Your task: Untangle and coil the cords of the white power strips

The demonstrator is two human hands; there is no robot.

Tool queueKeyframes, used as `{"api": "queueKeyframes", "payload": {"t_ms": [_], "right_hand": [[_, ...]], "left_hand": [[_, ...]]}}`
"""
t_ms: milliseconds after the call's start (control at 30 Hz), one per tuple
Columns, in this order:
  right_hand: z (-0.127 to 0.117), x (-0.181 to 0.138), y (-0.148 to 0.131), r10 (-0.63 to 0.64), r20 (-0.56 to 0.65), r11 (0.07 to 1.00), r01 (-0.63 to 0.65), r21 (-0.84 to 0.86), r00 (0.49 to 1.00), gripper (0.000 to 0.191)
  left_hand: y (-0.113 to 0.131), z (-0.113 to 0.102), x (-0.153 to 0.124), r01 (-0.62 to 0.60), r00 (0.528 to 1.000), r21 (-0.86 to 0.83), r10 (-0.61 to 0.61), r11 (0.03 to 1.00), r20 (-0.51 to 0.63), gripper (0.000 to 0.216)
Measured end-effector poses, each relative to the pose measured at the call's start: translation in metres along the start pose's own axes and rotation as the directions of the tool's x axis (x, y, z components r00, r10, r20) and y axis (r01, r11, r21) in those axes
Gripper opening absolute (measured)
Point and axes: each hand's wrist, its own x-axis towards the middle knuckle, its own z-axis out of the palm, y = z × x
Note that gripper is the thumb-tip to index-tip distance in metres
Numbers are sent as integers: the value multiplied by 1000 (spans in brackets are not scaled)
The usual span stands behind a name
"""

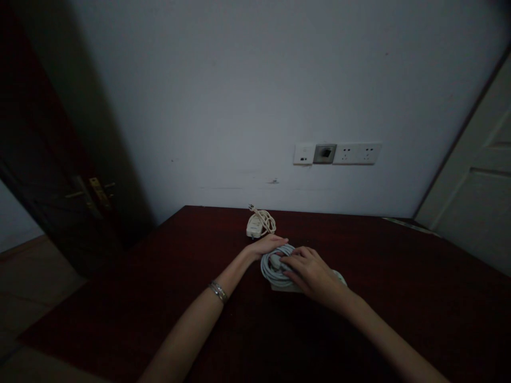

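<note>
A white power strip (288,287) with its grey-white cable coiled (270,268) on top lies on the dark red table (399,276). My right hand (309,272) rests over the coil and strip, fingers curled down onto the cable. My left hand (266,244) lies at the coil's far left edge, fingers stretched flat and touching the cable. A bracelet (219,291) is on my left wrist. Behind the hands sits a small cream charger (255,226) with its cord bundled.
A row of wall sockets (337,153) is mounted on the pale wall above the table. A dark door with a brass handle (93,192) stands at the left. A white panelled door (479,202) is at the right.
</note>
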Motion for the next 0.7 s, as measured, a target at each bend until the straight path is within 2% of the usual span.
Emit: {"api": "queueKeyframes", "payload": {"t_ms": [67, 200, 333, 467, 600, 700], "right_hand": [[-3, 0, 0, -69, 20, 997, 69, -22, 997, 31], [-7, -1, -1, -105, 35, 993, 106, -50, 994, 36], [-4, -1, -2, -132, 20, 984, 134, -117, 991, 55], [0, 0, -1, -131, 48, 964, 138, -228, 990, 51], [3, 0, -1, -117, 56, 958, 127, -256, 992, 52], [7, -2, -3, -87, 20, 964, 90, -249, 996, 52]], "left_hand": [[-1, -2, 1, 11, 1000, -15, -11, 1000, 14, 47], [-2, -5, 1, 41, 996, -27, -38, 999, 75, 45], [2, -5, -1, 37, 994, -20, -34, 999, 102, 44], [7, -3, -3, 54, 991, -18, -52, 998, 126, 44], [12, -1, -5, 76, 989, -8, -75, 997, 124, 45], [18, -1, -6, 67, 992, 22, -69, 998, 104, 45]]}}
